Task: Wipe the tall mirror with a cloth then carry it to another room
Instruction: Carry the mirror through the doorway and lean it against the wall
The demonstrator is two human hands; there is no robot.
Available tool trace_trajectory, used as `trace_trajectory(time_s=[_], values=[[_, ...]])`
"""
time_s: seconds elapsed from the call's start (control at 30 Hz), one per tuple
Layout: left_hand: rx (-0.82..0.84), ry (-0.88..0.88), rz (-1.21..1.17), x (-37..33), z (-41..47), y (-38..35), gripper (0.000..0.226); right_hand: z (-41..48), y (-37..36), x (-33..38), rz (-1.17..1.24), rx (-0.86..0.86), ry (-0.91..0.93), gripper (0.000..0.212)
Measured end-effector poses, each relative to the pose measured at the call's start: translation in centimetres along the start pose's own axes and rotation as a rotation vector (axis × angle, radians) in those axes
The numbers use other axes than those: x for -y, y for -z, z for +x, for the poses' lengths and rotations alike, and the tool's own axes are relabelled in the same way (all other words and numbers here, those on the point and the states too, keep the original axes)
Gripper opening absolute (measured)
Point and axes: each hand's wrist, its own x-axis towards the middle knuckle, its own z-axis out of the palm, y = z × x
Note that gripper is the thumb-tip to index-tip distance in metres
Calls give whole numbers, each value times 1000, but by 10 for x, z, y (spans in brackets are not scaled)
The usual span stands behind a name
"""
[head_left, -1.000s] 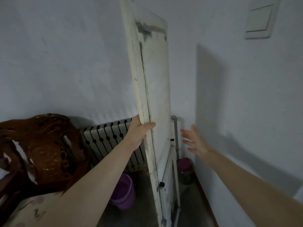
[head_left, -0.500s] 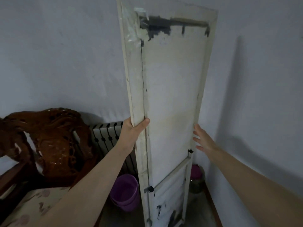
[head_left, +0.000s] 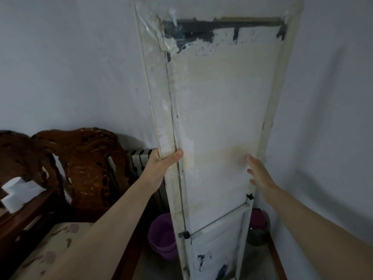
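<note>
Tall mirror (head_left: 218,118), back showing, long axis upright: left hand (head_left: 161,164) clamps its nine-o'clock edge, right hand (head_left: 260,174) spread wide near the three-o'clock edge.

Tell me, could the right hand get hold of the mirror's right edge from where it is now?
Probably yes. The right hand is open, its fingers spread over the back of the mirror close to the right edge, and nothing lies between. The left hand already grips the left edge.

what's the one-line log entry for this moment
left hand grips mirror left edge | right hand open at right edge | back faces camera
</note>
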Motion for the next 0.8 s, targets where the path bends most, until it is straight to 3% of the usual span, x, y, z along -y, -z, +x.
trace_trajectory(time_s=[0.2, 0.37, 0.53, 0.7, 0.8], values=[[12, 20, -9, -2, 2, 18, 40, 11, -12, -6, -42, -66, 40, 60], [62, 49, -22, -2, 2, 29, 33, 24, -18, -7, -54, -159, 73, 68], [62, 88, 20, -5, -3, 39, 34, 44, 5, 0, -96, -296, -8, 93], [27, 103, 45, -6, -2, 49, 49, 65, 28, -1, -19, -51, -16, 112], [-12, 113, 66, -3, 0, 54, 54, 77, 32, -5, -86, 35, -21, 100]])
